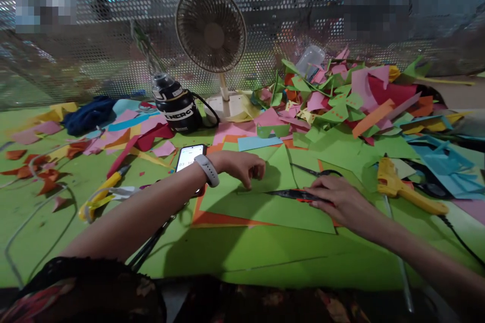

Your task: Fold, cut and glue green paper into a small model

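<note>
My right hand [335, 196] is closed around dark-bladed scissors [290, 194] with some red near the grip. Their blades point left and lie over a green sheet of paper [273, 212], with the tip at a cut or edge in it. My left hand [246, 166], a pale band on its wrist, has bent fingers and its thumb tip on the same paper, just left of the scissor tip. Orange paper [227, 221] shows from under the green sheets. A second pair of scissors [328, 173] lies partly hidden behind my right hand.
A phone [189, 156] lies beside my left forearm. Behind stand a black bottle [178, 111] and a fan [212, 30]. Coloured paper scraps [333, 106] pile at the back right. A yellow glue gun [405, 189] is right; a yellow-handled tool [106, 186] is left.
</note>
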### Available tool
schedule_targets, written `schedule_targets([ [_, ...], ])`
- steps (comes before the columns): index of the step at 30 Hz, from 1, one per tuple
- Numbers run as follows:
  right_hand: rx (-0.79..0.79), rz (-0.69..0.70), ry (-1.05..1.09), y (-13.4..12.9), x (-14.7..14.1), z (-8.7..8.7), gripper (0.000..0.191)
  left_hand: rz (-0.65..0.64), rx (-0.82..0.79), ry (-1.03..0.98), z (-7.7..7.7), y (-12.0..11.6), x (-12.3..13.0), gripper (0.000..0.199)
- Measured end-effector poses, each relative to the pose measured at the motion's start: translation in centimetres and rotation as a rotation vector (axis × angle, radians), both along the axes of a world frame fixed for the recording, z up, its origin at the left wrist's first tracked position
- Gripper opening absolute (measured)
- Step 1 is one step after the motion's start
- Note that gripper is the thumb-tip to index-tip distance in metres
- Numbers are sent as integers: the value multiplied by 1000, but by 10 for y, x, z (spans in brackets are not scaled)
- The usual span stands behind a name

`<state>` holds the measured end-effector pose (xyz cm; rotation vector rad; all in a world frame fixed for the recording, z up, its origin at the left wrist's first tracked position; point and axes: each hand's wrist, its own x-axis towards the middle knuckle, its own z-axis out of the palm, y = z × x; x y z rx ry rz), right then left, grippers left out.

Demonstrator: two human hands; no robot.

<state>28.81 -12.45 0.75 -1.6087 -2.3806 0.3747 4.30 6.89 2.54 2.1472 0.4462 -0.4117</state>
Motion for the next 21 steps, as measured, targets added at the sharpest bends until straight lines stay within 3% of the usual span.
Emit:
schedule_targets([
  [7,56,43,-19,4,-7,-4,27,-43,-93,82,-3,10,4,35],
  [21,16,51,52,7,-11,-5,27,-24,-203,66,-5,15,3,35],
])
